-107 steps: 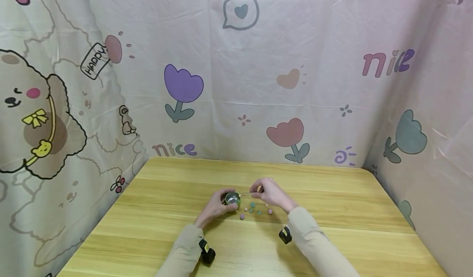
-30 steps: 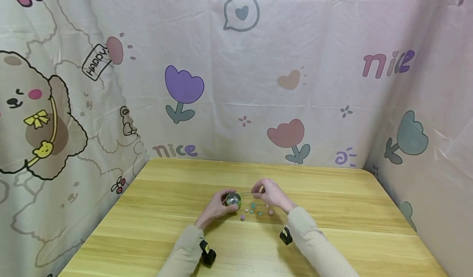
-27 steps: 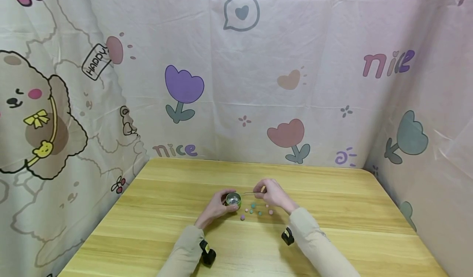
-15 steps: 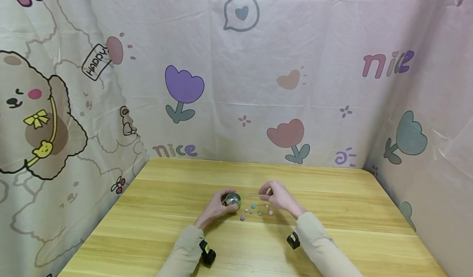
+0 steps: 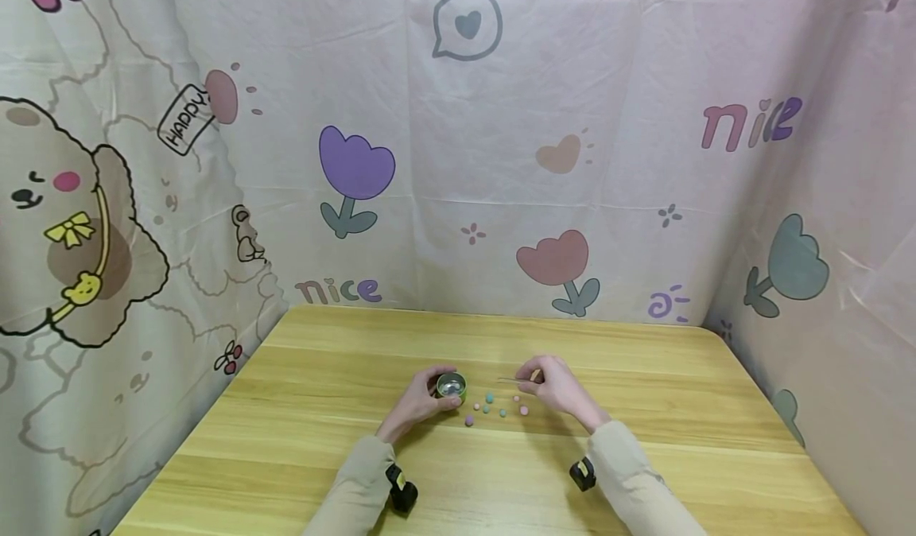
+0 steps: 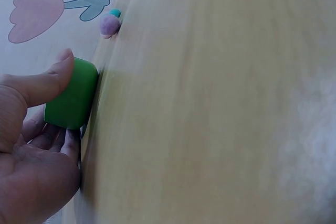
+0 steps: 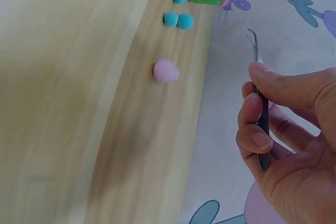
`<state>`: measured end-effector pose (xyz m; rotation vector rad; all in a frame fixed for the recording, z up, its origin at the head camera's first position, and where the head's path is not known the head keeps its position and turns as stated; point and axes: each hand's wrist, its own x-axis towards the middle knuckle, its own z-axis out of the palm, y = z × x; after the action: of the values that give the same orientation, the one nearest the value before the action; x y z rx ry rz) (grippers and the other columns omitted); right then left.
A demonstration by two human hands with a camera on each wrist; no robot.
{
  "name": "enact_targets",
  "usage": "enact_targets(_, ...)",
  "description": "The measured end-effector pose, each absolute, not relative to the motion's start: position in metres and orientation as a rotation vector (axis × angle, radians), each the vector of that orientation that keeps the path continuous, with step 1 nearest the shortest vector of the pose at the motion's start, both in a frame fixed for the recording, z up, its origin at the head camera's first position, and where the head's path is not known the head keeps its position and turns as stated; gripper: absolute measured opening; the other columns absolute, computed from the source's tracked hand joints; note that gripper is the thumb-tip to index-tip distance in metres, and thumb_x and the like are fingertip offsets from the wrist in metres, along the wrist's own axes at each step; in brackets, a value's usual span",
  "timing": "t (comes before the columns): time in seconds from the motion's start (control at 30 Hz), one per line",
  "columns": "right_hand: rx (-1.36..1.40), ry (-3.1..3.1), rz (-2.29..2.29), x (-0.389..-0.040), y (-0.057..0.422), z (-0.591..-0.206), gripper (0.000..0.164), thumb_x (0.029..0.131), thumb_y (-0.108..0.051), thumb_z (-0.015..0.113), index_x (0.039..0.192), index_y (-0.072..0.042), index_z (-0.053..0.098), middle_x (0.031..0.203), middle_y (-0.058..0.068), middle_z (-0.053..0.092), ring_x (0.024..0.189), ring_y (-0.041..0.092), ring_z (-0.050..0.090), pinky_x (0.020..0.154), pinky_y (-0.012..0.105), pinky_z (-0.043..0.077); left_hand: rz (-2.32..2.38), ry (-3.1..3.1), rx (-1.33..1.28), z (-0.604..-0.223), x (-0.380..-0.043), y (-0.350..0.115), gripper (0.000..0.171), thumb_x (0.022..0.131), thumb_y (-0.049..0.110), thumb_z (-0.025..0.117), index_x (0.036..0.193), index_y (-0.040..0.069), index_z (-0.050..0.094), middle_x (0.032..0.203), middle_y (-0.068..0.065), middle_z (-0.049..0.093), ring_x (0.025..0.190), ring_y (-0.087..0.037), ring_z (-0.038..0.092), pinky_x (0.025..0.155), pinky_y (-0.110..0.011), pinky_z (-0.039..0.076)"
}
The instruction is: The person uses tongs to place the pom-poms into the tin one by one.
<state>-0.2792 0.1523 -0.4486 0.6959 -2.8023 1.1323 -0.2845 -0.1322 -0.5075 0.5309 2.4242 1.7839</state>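
Observation:
My left hand (image 5: 418,398) grips a small round green tin (image 5: 452,398), thumb and fingers around its sides, with the silvery inside facing up. The tin stands on the table, and its green wall fills the grasp in the left wrist view. To its right, my right hand (image 5: 554,385) pinches metal tweezers (image 7: 256,51) above the table. Their bent tips are slightly apart with nothing between them. Small pom-poms lie loose between the hands: a purple one (image 5: 468,421), a teal one (image 5: 490,398), a pink one (image 7: 166,71) and several others.
The pom-poms lie on a light wood table (image 5: 343,345). Behind it and at both sides hangs a pale printed cloth (image 5: 458,122). A black wrist camera (image 5: 402,495) sits on the left sleeve, another camera (image 5: 583,474) on the right.
The tweezers in my right hand have moved from the tin's rim to the right, over the pom-poms' far side. My left hand and the tin have stayed in place.

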Motion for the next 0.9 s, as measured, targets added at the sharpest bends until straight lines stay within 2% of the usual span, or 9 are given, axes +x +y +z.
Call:
enact_targets(0.33, 0.643, -2.807, 1.150, -0.275, 0.169, -0.455, 0.009, 0.088, -0.002, 0.072, 0.095, 0.000, 0.076, 0.093, 0.011, 0.074, 0.066, 0.008, 0.058, 0.058, 0.018, 0.049, 1.779, 2.424, 0.545, -0.508, -0.285, -0.132, 0.061, 0.085, 0.001, 0.077, 0.138, -0.012, 0.049, 0.134, -0.032, 0.056, 0.131, -0.049, 0.052, 0.115, -0.059, 0.039)
enact_targets(0.5, 0.633, -2.809, 1.121, -0.276, 0.177, -0.462, 0.007, 0.088, -0.003, 0.072, 0.093, -0.003, 0.077, 0.093, 0.009, 0.074, 0.068, 0.005, 0.058, 0.061, 0.018, 0.049, 1.782, 2.425, 0.527, -0.507, -0.284, -0.132, 0.062, 0.084, 0.000, 0.078, 0.138, -0.012, 0.050, 0.134, -0.032, 0.056, 0.131, -0.049, 0.052, 0.115, -0.059, 0.040)
enact_targets(0.9, 0.617, -2.842, 1.089, -0.278, 0.184, -0.474, 0.007, 0.087, 0.000, 0.073, 0.092, -0.003, 0.076, 0.089, 0.006, 0.073, 0.073, 0.008, 0.060, 0.066, 0.019, 0.051, 1.790, 2.414, 0.517, -0.506, -0.283, -0.131, 0.061, 0.084, -0.001, 0.077, 0.138, -0.011, 0.049, 0.135, -0.032, 0.055, 0.132, -0.050, 0.051, 0.115, -0.059, 0.040)
